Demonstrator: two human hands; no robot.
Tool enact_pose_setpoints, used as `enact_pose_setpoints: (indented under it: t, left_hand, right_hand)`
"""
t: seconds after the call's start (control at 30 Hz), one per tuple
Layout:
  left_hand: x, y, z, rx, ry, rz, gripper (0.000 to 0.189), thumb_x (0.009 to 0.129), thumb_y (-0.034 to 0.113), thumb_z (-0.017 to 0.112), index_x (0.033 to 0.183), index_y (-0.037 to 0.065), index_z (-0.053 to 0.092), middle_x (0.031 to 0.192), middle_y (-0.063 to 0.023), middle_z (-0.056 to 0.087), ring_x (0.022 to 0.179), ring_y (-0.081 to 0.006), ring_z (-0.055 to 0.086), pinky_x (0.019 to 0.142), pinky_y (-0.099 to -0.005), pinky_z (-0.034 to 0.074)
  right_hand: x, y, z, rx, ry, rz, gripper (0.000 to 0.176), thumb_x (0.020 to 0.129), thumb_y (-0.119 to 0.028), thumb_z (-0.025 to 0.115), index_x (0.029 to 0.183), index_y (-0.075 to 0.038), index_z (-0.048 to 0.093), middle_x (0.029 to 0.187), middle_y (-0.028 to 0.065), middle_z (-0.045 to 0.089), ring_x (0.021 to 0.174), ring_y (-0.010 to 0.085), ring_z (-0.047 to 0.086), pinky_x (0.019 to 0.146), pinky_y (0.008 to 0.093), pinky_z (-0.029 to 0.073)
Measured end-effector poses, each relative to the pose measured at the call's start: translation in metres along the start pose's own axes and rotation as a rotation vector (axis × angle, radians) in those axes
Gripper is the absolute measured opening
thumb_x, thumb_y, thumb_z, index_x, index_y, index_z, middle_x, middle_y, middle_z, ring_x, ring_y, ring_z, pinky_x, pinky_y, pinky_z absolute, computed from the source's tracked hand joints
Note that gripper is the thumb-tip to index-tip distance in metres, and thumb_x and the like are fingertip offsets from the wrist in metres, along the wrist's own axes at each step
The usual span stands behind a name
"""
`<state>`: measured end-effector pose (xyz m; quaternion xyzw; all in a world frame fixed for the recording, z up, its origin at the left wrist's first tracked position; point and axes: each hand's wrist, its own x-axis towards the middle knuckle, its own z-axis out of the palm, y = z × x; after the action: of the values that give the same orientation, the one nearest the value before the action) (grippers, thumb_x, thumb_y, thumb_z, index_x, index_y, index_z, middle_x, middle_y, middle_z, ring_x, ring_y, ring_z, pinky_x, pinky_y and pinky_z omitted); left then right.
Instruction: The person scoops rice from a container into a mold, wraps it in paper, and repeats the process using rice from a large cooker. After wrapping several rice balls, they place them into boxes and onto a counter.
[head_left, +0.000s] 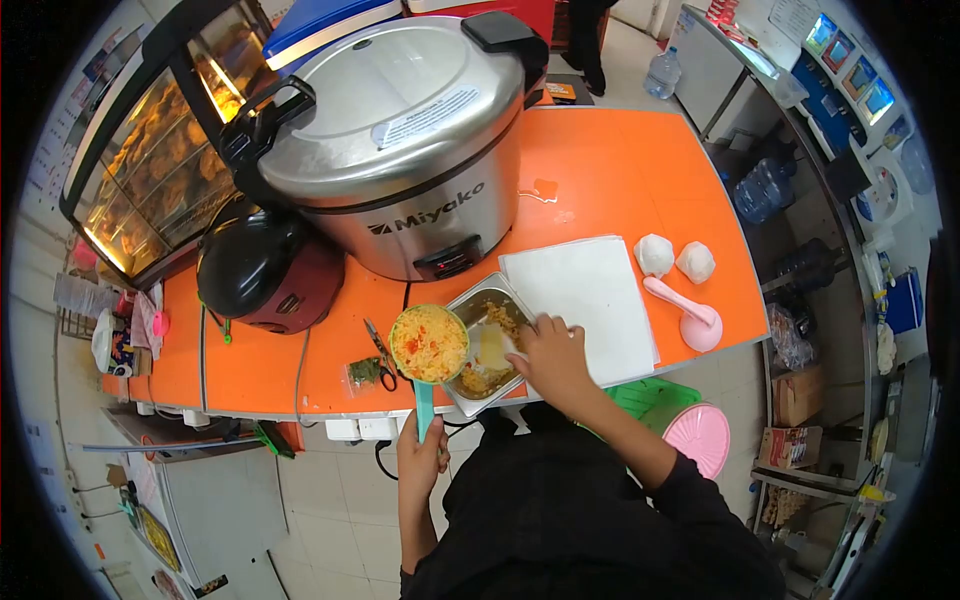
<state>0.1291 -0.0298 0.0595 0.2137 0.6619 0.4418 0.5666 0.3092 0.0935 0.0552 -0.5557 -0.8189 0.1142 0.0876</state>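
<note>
My left hand [424, 448] is closed round the teal handle of a round scoop [425, 405]. Yellow rice [429, 343] with orange-red bits fills the scoop to its rim, which overlaps the left side of a steel pan [512, 288]. Over the pan's right edge, my right hand [556, 362] pinches a pale, flat utensil [492, 345] whose exact kind I cannot make out. Brown, crumbly food [478, 380] lies in the pan around it. Black-handled scissors [384, 360] and a small clear packet with something dark green [364, 372] lie left of the scoop.
A large steel rice cooker [400, 200] and a smaller dark red one [290, 290] stand behind. White paper sheets [590, 300], two white wrapped bundles [655, 255] and a pink rice paddle [690, 310] lie to the right. A glass food warmer [150, 170] is at the far left.
</note>
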Motion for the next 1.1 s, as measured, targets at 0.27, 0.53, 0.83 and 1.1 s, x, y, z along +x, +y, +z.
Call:
enact_pose_setpoints:
  t: [0.27, 0.53, 0.83, 1.1]
  left_hand:
    - [-0.008, 0.007, 0.075, -0.050, -0.455, 0.005, 0.021, 0.090, 0.022, 0.045, 0.096, 0.002, 0.042, 0.063, -0.0028, 0.048, 0.045, -0.0085, 0.045, 0.043, -0.0221, 0.041]
    - [0.025, -0.030, 0.108, 0.006, -0.839, -0.215, 0.053, 0.090, 0.048, 0.028, 0.116, 0.004, 0.044, 0.103, -0.0092, 0.056, 0.097, -0.0145, 0.052, 0.087, -0.0308, 0.039]
    - [0.061, -0.099, 0.064, -0.250, 0.051, 0.119, 0.022, 0.085, 0.010, 0.039, 0.100, 0.001, 0.052, 0.096, -0.0049, 0.059, 0.084, -0.0131, 0.058, 0.077, -0.0265, 0.043]
    - [0.065, -0.092, 0.126, 1.164, -0.091, 0.789, 0.040, 0.078, 0.017, 0.057, 0.114, 0.004, 0.046, 0.114, -0.0122, 0.050, 0.089, -0.0281, 0.056, 0.081, -0.0364, 0.043]
  right_hand:
    - [-0.032, 0.003, 0.027, 2.370, -0.572, 0.441, 0.039, 0.088, -0.036, 0.036, 0.110, -0.006, 0.046, 0.089, 0.0075, 0.051, 0.083, 0.0214, 0.050, 0.079, 0.0336, 0.041]
    - [-0.049, 0.071, 0.021, 2.274, -0.250, 0.504, 0.026, 0.087, -0.032, 0.036, 0.077, -0.010, 0.044, 0.053, -0.0049, 0.029, 0.049, 0.0089, 0.033, 0.063, 0.0252, 0.037]
    - [-0.034, 0.181, 0.046, 1.545, -0.214, 0.828, 0.033, 0.090, -0.036, 0.032, 0.073, -0.009, 0.042, 0.048, -0.0036, 0.030, 0.037, 0.0071, 0.028, 0.043, 0.0229, 0.035]
    - [0.008, 0.185, 0.052, 0.077, 0.148, 0.217, 0.034, 0.089, -0.038, 0.039, 0.081, -0.005, 0.043, 0.056, 0.0111, 0.052, 0.052, 0.0238, 0.056, 0.047, 0.0363, 0.044]
